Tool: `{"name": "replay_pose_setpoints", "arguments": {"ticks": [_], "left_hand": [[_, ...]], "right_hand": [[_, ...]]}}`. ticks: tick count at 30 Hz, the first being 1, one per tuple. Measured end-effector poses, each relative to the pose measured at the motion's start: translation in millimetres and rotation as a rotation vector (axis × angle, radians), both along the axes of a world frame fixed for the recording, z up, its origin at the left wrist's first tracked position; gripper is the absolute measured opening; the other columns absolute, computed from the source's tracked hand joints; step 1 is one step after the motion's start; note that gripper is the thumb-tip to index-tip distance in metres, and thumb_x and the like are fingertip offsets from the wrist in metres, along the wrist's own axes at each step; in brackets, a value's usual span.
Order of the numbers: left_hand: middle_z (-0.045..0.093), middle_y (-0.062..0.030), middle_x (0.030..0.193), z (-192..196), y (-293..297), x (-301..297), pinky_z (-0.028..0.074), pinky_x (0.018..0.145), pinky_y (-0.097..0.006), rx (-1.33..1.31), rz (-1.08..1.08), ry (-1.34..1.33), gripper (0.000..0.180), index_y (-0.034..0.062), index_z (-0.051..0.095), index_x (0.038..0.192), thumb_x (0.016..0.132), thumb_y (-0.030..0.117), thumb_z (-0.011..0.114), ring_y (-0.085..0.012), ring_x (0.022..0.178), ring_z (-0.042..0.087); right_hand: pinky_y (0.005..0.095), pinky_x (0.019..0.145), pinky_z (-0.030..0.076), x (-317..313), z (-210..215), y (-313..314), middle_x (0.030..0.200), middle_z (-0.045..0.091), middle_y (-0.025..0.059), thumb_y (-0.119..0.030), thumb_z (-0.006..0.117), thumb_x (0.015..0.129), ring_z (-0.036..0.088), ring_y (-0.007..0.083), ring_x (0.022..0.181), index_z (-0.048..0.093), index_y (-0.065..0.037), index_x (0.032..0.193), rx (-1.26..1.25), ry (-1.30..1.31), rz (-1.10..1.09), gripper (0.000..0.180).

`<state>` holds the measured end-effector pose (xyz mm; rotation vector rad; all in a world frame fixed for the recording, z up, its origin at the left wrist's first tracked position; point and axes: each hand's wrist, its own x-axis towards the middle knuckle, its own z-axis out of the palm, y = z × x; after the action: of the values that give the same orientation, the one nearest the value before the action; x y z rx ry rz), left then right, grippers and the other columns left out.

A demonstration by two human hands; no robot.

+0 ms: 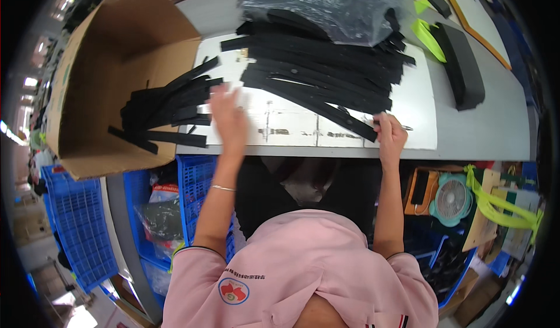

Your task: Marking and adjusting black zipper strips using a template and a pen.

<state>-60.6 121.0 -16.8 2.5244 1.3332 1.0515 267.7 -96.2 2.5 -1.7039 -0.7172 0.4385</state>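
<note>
A pile of flat black fabric strips [326, 65] lies across a white board [420, 112] in front of me. My right hand [391, 136] is closed at the near right end of the lowest strip [344, 119], thumb and fingertips pinched on it. A slim pointed metal thing [407, 128] sticks out past that hand's right side; the rest of it is hidden. Blurred by motion, my left hand [229, 118] is over the board's left part with fingers apart. Beside it, a second bunch of black strips [166, 103] reaches from the board into an open cardboard box [99, 89].
Clear plastic sheeting [326, 7] covers the far side of the pile. At the right stands a long black block-shaped thing [461, 65] with a neon-yellow ribbon [429, 39]. Below the table edge are blue crates [198, 182] and a small teal fan [452, 199].
</note>
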Motion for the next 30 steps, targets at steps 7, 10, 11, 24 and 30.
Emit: {"name": "replay_pose_setpoints", "arguments": {"ticks": [7, 10, 11, 24, 30], "left_hand": [[0.053, -0.0173, 0.153, 1, 62, -84, 0.024, 0.125, -0.056, 0.009, 0.187, 0.181, 0.045, 0.0137, 0.062, 0.143, 0.098, 0.014, 0.065, -0.0387, 0.149, 0.041], [0.058, -0.0159, 0.149, 0, 80, -88, 0.025, 0.124, -0.055, 0.026, 0.174, 0.203, 0.036, 0.0120, 0.069, 0.135, 0.099, 0.019, 0.068, -0.0362, 0.146, 0.045], [0.062, -0.0146, 0.144, 1, 82, -85, 0.027, 0.124, -0.054, 0.066, 0.182, 0.204, 0.032, 0.0110, 0.072, 0.129, 0.099, 0.020, 0.070, -0.0341, 0.142, 0.050], [0.075, -0.0079, 0.105, 34, 7, -6, 0.049, 0.101, -0.042, -0.014, -0.206, -0.067, 0.016, 0.0074, 0.070, 0.096, 0.084, 0.001, 0.077, -0.0301, 0.104, 0.069], [0.074, -0.0078, 0.101, 23, -66, 95, 0.050, 0.089, -0.039, -0.064, -0.423, -0.151, 0.016, 0.0070, 0.070, 0.094, 0.082, -0.003, 0.074, -0.0280, 0.097, 0.068]], "right_hand": [[0.0212, 0.061, 0.044, -9, -5, 10, 0.081, 0.063, 0.0013, -0.011, 0.070, 0.100, 0.057, 0.0073, 0.069, 0.074, -0.006, 0.118, 0.129, -0.136, 0.110, 0.019], [0.0353, 0.086, 0.054, -15, 9, 15, 0.108, 0.071, 0.0094, -0.019, 0.082, 0.089, 0.069, 0.0226, 0.098, 0.069, -0.010, 0.125, 0.052, -0.643, 0.171, 0.039], [0.0415, 0.097, 0.048, -18, 15, 23, 0.124, 0.067, 0.0096, -0.023, 0.083, 0.087, 0.063, 0.0266, 0.115, 0.066, -0.011, 0.130, -0.017, -0.847, 0.189, 0.047], [0.0524, 0.122, 0.027, 31, -8, 110, 0.155, 0.054, 0.0069, -0.031, 0.080, 0.089, 0.042, 0.0260, 0.150, 0.053, -0.018, 0.145, -0.125, -0.974, 0.189, 0.064], [0.0522, 0.125, 0.019, 11, 19, 77, 0.158, 0.052, 0.0081, -0.016, 0.083, 0.086, 0.040, 0.0289, 0.152, 0.052, -0.017, 0.148, -0.058, -0.800, 0.262, 0.069]]}}
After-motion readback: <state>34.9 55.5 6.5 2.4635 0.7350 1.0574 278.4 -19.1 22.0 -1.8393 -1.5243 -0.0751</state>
